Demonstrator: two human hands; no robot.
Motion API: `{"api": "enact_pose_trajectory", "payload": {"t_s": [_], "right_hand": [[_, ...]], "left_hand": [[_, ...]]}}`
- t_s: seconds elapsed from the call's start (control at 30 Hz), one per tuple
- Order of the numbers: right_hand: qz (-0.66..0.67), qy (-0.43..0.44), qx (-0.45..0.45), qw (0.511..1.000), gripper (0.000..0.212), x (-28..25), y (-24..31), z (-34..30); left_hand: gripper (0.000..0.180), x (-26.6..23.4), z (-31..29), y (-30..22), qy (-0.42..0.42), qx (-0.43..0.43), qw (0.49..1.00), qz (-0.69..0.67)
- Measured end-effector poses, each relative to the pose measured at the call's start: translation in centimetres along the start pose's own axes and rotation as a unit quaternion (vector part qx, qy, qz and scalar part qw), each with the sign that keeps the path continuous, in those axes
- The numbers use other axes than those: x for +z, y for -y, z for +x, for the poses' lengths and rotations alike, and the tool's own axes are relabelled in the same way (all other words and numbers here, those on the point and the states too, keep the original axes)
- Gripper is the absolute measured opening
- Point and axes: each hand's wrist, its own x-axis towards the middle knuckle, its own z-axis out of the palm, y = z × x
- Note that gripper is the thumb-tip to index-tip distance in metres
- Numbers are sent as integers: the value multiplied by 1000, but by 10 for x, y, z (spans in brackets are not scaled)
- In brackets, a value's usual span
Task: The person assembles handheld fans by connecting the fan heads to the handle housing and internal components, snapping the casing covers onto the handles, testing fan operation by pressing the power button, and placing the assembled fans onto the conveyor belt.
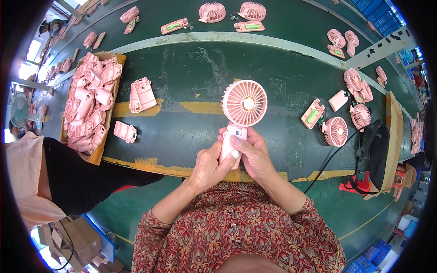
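A pink handheld fan (245, 103) stands up from my two hands over the near edge of the green table, its round slatted head pointing away from me. My left hand (210, 160) is closed round the left side of the fan's handle. On the other side, my right hand (257, 155) grips the same handle, its thumb lying across the front near a small dark patch. The fingers behind the handle are mostly hidden. Two loose pink handle shells, a larger one (142, 95) and a smaller one (125, 132), lie to the left of my hands.
A cardboard box (107, 132) full of pink shells stands at the left. At the right lie several fans (336, 131) and an opened handle (313, 113) with a green battery, near a black cable (327, 160). More fan parts (212, 12) line the belt beyond the pale rail (182, 39).
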Motion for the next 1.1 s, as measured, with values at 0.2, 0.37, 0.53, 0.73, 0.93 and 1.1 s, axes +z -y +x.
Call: {"api": "enact_pose_trajectory", "payload": {"t_s": [0.2,0.37,0.53,0.73,0.93,1.1], "right_hand": [[-51,-6,-4,999,42,-5,2,15],[-188,19,-4,982,40,-21,16,28],[-374,9,-27,927,33,-50,39,42],[-476,-4,-61,877,30,-46,66,77],[-469,7,-7,883,25,-48,61,94],[-362,14,18,932,30,-44,65,104]], "left_hand": [[23,-12,11,-4,64,-89,973,-201],[22,-71,66,-16,-49,-23,976,-211],[27,-149,172,-13,-291,161,896,293],[30,-207,288,22,-336,112,757,549],[36,-196,357,52,-259,65,803,533],[36,-190,366,42,-8,42,914,403]]}}
